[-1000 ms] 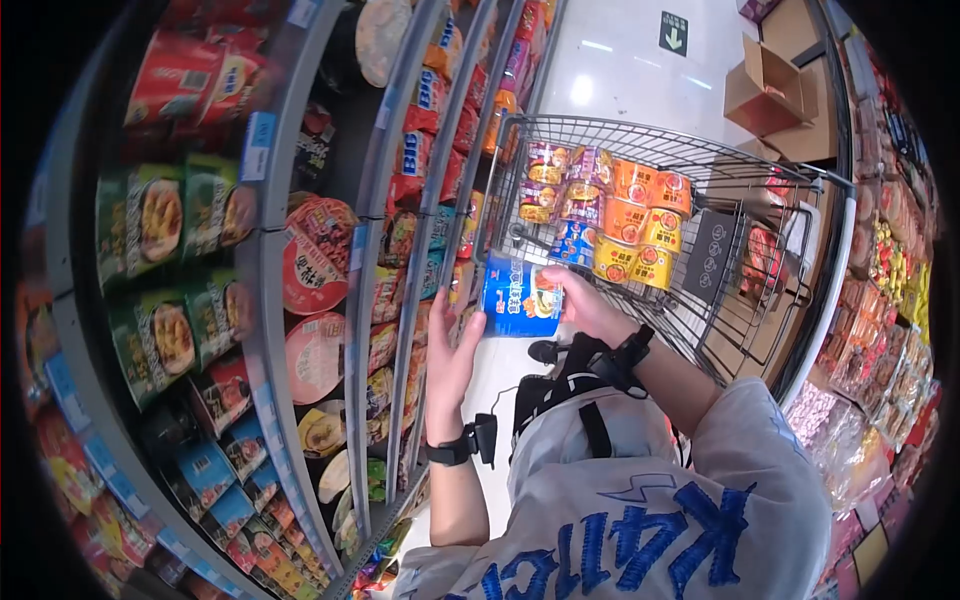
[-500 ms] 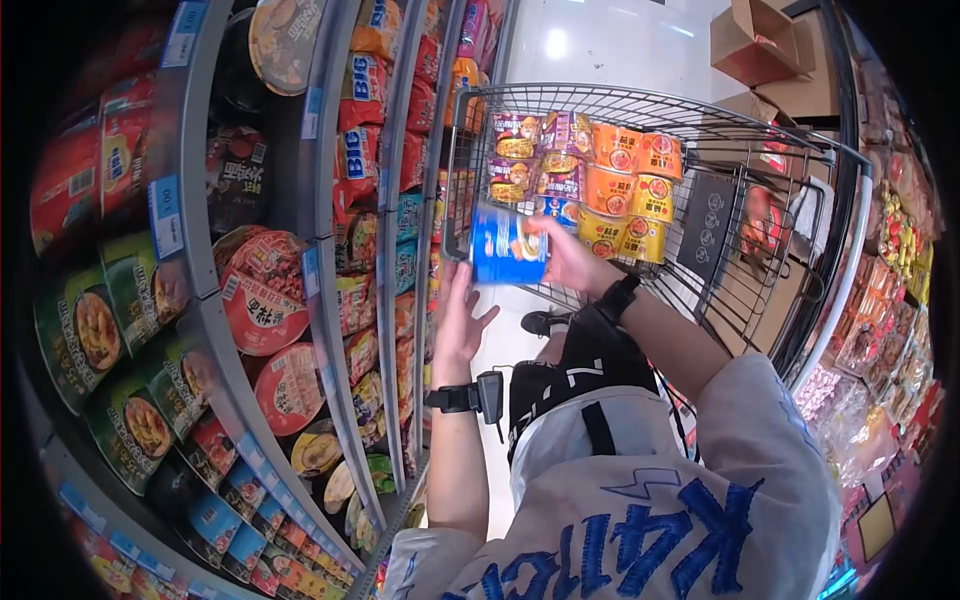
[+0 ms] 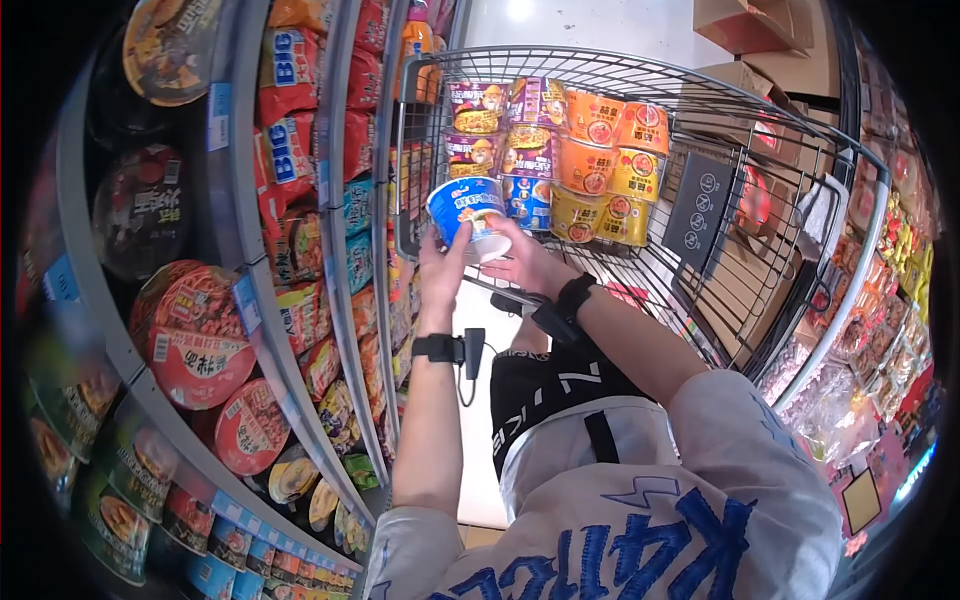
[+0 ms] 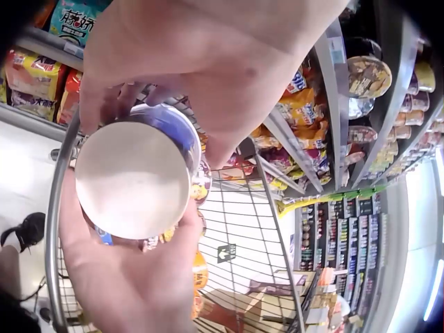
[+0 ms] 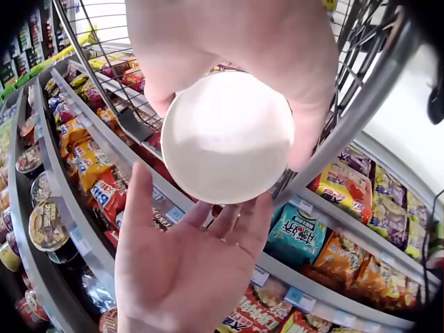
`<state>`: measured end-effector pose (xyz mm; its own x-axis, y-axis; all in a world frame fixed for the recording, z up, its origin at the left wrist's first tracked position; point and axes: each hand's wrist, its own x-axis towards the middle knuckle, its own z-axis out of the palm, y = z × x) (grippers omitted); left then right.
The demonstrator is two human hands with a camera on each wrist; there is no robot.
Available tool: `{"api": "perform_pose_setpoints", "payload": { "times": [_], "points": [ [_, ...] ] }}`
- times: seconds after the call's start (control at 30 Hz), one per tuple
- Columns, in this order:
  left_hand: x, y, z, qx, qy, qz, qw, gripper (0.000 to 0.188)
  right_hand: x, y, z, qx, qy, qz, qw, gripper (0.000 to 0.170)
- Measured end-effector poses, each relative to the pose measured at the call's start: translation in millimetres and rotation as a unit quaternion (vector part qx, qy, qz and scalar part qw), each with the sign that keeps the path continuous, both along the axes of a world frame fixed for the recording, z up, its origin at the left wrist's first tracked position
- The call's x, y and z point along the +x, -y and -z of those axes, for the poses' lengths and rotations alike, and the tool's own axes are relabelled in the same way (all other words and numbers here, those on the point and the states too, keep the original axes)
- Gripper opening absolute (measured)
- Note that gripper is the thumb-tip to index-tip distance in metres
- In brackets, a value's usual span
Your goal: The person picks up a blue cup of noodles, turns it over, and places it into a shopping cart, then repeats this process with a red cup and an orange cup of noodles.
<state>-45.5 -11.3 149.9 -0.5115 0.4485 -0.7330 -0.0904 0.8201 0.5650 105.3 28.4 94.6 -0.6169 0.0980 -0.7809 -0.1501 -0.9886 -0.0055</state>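
A blue instant noodle cup [image 3: 465, 204] is held tilted over the cart's near left corner, its label up in the head view. The white base of the cup [image 5: 227, 137] faces the right wrist camera. My right hand [image 3: 527, 268] grips the cup, thumb and fingers on opposite sides of it. From the left, my left hand [image 3: 440, 272] reaches to the same cup. Its fingertips [image 5: 251, 211] lie at the cup's edge, partly hidden behind it, while the thumb stands apart in the right wrist view.
The wire shopping cart [image 3: 560, 62] contains stacked purple noodle cups [image 3: 475, 152], orange cups [image 3: 590, 165], yellow cups [image 3: 578, 217] and a blue cup [image 3: 527, 200]. Noodle shelves [image 3: 225, 330] rise close on the left. Cardboard boxes [image 3: 745, 28] stand beyond the cart at the right.
The blue cup has moved left and forward and turned, its white base now tipped toward me. My left hand has come up to it. The cart and shelves have shifted left in the head view.
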Motion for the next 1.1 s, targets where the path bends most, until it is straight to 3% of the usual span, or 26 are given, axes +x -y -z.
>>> {"api": "perform_pose_setpoints", "payload": {
  "times": [0.17, 0.27, 0.47, 0.53, 0.6, 0.67, 0.73, 0.8, 0.87, 0.93, 1.1],
  "points": [
    [-16.4, -15.3, 42.8, -0.045, -0.028, 0.090, 0.994, 0.071, -6.4, -9.1, 48.6, 0.063, 0.014, -0.099, 0.993, 0.075],
    [-27.4, -13.0, 80.9, -0.078, -0.028, 0.102, 0.991, 0.072, -9.4, -13.5, 65.4, 0.079, 0.037, -0.138, 0.987, 0.075],
    [-41.6, -10.7, 106.3, -0.091, 0.010, 0.102, 0.991, 0.079, -19.2, -21.4, 60.4, 0.090, 0.095, -0.169, 0.977, 0.065],
    [-44.3, -5.9, 117.0, -0.093, -0.031, 0.151, 0.984, 0.081, -24.1, -17.7, 65.1, 0.161, 0.122, -0.166, 0.965, 0.059],
    [-45.4, -4.1, 124.9, -0.111, -0.055, 0.161, 0.979, 0.081, -27.0, -14.3, 72.1, 0.159, 0.128, -0.167, 0.965, 0.053],
    [-45.0, -1.5, 128.7, -0.140, -0.140, 0.280, 0.939, 0.080, -29.9, -6.7, 80.4, 0.233, 0.150, -0.160, 0.947, 0.046],
    [-44.5, -0.3, 135.5, -0.140, -0.142, 0.283, 0.938, 0.077, -34.2, -15.2, 68.5, 0.230, 0.148, -0.167, 0.947, 0.044],
    [-41.3, -3.5, 137.9, -0.161, -0.158, 0.358, 0.906, 0.074, -40.5, -18.3, 65.7, 0.225, 0.147, -0.175, 0.947, 0.041],
    [-35.9, -0.3, 148.4, -0.137, -0.136, 0.316, 0.929, 0.069, -49.4, -10.0, 83.5, 0.260, 0.143, -0.126, 0.947, 0.059],
    [-29.2, -4.4, 148.2, -0.126, -0.097, 0.231, 0.960, 0.065, -54.1, -12.8, 92.6, 0.292, 0.139, -0.147, 0.935, 0.060],
    [-28.1, -18.4, 136.1, -0.161, -0.064, 0.239, 0.955, 0.059, -51.6, -21.4, 88.9, 0.285, 0.166, -0.204, 0.922, 0.060]
  ]
}}
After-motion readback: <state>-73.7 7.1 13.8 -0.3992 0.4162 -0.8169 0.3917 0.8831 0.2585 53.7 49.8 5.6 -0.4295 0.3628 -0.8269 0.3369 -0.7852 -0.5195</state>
